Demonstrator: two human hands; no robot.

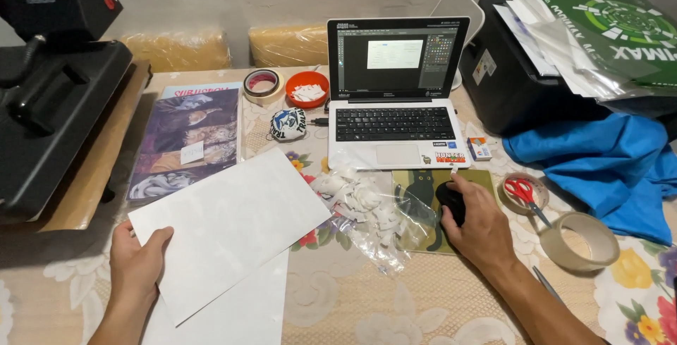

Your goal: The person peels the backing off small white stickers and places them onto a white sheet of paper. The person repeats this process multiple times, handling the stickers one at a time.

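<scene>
White sheet pinched at its near-left corner by the left hand: thumb on top, fingers curled under the edge, so the grip is closed on the paper. Sheet lies tilted, its far corner pointing toward the laptop. A second white sheet lies under it, nearer the table edge.

Right hand cups a black mouse, palm down, fingers draped over it and closed around its sides. Mouse sits on a mat with a black cat figure, just in front of the laptop.

Between the hands: a clear plastic bag and a heap of white paper scraps, touching the mat's left side.

Right of the mouse hand: red-handled scissors lying across a tape roll, and a larger tape roll just beside them. Blue cloth beyond, against a black box.

Left side: a printed poster behind the sheet, a black heat press at the table's left edge. Behind the poster, another tape roll and an orange bowl holding white scraps. Laptop screen is lit. Floral tablecloth covers the table.
</scene>
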